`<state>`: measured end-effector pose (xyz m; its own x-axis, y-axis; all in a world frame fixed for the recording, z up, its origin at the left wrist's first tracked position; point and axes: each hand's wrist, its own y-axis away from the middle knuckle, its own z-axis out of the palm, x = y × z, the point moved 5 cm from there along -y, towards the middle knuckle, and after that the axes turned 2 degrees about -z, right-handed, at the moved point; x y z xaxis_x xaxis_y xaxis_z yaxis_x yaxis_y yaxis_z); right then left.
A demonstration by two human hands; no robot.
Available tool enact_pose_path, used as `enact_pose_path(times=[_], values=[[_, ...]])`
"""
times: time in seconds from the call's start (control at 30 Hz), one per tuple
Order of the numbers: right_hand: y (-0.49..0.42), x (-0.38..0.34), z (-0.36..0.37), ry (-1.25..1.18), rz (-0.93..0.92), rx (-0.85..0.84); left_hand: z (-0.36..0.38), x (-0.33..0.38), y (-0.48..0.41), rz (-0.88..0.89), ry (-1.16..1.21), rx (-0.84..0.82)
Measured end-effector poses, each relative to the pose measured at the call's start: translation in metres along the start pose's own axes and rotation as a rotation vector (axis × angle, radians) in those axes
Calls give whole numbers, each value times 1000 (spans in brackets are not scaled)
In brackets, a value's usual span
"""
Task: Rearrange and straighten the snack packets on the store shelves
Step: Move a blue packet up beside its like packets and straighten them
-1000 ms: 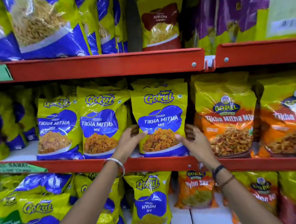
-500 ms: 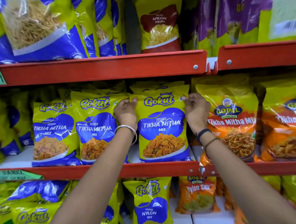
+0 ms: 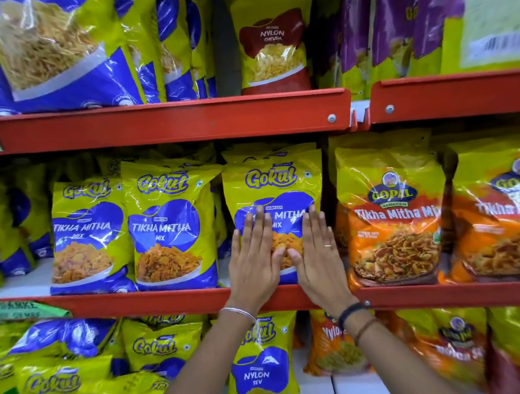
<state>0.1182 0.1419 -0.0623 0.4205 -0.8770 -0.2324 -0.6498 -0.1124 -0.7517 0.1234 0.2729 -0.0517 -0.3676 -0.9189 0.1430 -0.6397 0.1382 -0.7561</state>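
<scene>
A yellow and blue Gokul Tikha Mitha Mix packet (image 3: 271, 180) stands upright on the middle red shelf (image 3: 155, 302). My left hand (image 3: 254, 258) and my right hand (image 3: 318, 254) lie flat on its front, side by side, fingers straight and pointing up, thumbs nearly touching. Neither hand grips anything. Two more Gokul Tikha Mitha packets (image 3: 168, 227) (image 3: 86, 236) stand upright to its left. An orange Gopal Tikha Mitha Mix packet (image 3: 392, 218) stands just to its right.
The upper red shelf (image 3: 167, 121) carries large blue and yellow sev bags (image 3: 57, 51) and a Nylon Chevda packet (image 3: 274, 39). Below, Gokul Nylon Sev packets (image 3: 261, 372) and orange Gopal packets (image 3: 333, 345) fill the bottom shelf. More Gopal packets (image 3: 506, 219) stand at the far right.
Both hands left the packet's top corners and came down onto its front, now pressed flat on it. One second ago they held its lower sides.
</scene>
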Motion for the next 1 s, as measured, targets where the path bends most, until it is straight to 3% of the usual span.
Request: enact_pose_path(times=[0.17,0.27,0.4,0.53,0.7,0.9,1.0], values=[[3,3,-15,-33,-21,-9,-4,8,3,-52,-60,11],[18,15,-48,-93,-71,79,-7,36,4,-51,57,24],[32,67,-90,-37,0,169,-6,113,-7,92,276,25],[30,120,-109,35,93,99,23,172,-17,102,346,-42],[31,143,-113,88,28,17,57,189,-19,-14,294,-70],[33,145,-130,-174,-72,-15,49,198,-22,-55,259,-15],[43,166,-172,-388,-5,154,34,223,-34,-10,394,26]])
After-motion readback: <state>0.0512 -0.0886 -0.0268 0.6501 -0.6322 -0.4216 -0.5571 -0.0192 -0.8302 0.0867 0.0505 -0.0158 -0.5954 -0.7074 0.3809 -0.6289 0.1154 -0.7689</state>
